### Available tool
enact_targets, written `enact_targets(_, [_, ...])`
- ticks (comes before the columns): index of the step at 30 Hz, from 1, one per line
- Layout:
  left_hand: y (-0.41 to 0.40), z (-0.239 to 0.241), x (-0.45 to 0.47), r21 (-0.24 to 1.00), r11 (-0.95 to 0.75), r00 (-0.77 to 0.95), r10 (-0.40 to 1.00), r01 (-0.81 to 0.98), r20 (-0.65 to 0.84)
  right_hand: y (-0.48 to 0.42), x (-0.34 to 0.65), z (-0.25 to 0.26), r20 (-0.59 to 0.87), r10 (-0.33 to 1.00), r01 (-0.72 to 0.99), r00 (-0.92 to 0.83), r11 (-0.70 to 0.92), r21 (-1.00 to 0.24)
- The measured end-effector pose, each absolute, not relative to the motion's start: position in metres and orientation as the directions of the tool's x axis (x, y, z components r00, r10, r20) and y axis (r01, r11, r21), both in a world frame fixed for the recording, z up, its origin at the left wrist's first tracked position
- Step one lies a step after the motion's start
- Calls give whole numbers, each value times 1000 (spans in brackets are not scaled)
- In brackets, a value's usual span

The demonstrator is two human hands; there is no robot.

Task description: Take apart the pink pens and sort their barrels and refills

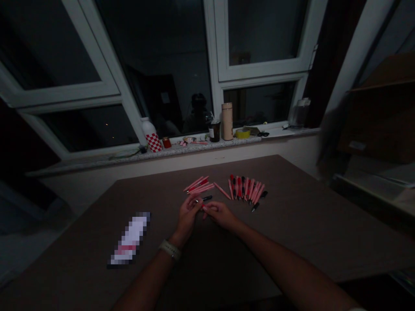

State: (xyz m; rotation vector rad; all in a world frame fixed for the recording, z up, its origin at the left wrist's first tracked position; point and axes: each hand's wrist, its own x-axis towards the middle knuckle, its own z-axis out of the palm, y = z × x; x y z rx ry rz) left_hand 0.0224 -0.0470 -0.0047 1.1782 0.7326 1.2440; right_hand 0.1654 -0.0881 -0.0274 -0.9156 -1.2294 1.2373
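While both hands (188,212) (221,214) pinch a red piece (203,206), the tabletop (308,229) offers wide room toward its right edge.

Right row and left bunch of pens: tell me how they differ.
The right row holds more pens than the left bunch. The right row mixes in several black parts; the left bunch looks mostly pink with some red. In view, the right row's pens run steeper than the left bunch's. Both lie on the table.

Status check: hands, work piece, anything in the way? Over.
Left hand and right hand meet at small red piece; grip too dim to tell. Black piece just beyond. Pink pens farther back.
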Motion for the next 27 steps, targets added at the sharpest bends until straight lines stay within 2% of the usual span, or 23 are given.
enact_targets(4, [-47,-3,22,953,-40,253,960,-301,120,-90,166,-25,163,983,-162,-86,148,-976])
enact_targets(11, [-47,-2,23,946,-61,236,961,-319,142,-87,165,-30,160,983,-187,-84,142,-972])
enact_targets(16, [-48,-2,23,941,-36,287,948,-338,139,-85,165,-33,144,986,-181,-83,128,-975])
enact_targets(20, [-50,-1,24,942,-64,248,957,-328,151,-85,165,-32,163,984,-153,-78,150,-977])
enact_targets(27, [-52,2,24,939,-16,299,946,-344,126,-89,165,-26,173,982,-124,-71,163,-979])
